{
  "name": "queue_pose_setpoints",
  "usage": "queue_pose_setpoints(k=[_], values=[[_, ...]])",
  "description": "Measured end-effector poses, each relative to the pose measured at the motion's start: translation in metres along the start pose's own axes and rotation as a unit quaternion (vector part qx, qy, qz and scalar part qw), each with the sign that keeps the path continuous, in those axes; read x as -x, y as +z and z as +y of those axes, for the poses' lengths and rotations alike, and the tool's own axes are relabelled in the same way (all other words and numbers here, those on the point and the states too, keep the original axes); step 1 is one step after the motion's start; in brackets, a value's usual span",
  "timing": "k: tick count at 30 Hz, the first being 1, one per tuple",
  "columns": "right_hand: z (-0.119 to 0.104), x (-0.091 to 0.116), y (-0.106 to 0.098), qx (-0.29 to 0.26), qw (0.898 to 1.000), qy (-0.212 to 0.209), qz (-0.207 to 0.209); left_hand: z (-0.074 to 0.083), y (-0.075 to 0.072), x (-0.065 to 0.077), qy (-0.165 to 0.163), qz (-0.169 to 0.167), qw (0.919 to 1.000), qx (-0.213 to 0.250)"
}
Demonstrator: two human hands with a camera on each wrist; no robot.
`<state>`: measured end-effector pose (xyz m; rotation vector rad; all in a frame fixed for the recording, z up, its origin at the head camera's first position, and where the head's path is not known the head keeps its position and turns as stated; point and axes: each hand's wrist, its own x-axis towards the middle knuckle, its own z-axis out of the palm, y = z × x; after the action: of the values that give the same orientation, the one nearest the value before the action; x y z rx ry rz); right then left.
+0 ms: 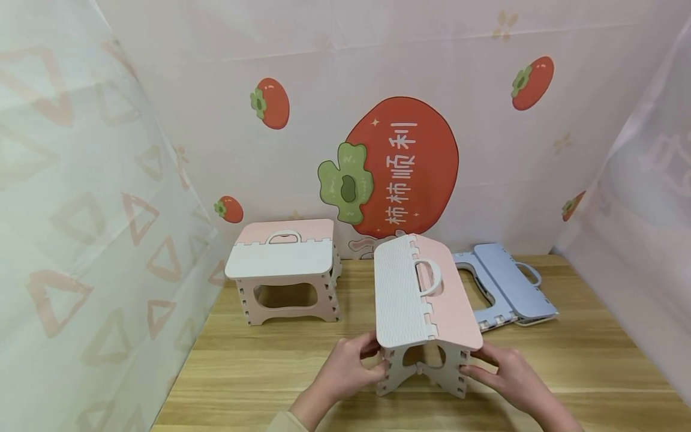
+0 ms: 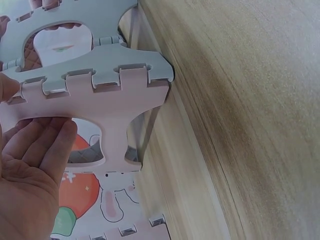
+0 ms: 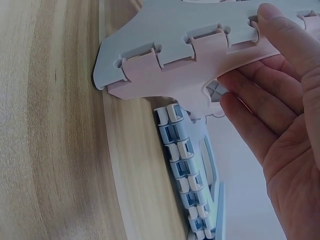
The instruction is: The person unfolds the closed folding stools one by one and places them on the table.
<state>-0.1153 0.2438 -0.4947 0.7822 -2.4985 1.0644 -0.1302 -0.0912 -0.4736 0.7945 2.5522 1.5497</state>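
Observation:
A folding step stool (image 1: pixel 402 294) with a half white, half pink top stands at the centre, its top creased into a low peak along the middle hinge. A white carrying handle (image 1: pixel 432 277) sits on that seam. My left hand (image 1: pixel 345 367) grips the stool's left leg panel; in the left wrist view its fingers (image 2: pixel 42 142) reach into the panel's oval opening, thumb at the hinged edge. Opposite it, my right hand (image 1: pixel 510 372) grips the right leg panel, thumb (image 3: pixel 285 32) on the hinge edge and fingers behind the panel. The front panel bends at its middle hinge.
A second pink-and-white stool (image 1: pixel 281 258) stands unfolded at the back left. Behind the held stool on the right, a blue folding stool (image 1: pixel 507 282) lies folded flat on the wooden table (image 1: pixel 259 372). Printed cloth walls (image 1: pixel 189 90) enclose the back and sides.

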Motion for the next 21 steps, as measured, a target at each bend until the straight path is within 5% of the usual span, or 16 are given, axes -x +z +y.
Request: queue_pose_setpoints(k=[21], values=[[-0.0005, 0.0008, -0.0013, 0.007, 1.0, 0.019, -0.01, -0.0026, -0.001, 0.0006, 0.003, 0.003, 0.9999, 0.009]])
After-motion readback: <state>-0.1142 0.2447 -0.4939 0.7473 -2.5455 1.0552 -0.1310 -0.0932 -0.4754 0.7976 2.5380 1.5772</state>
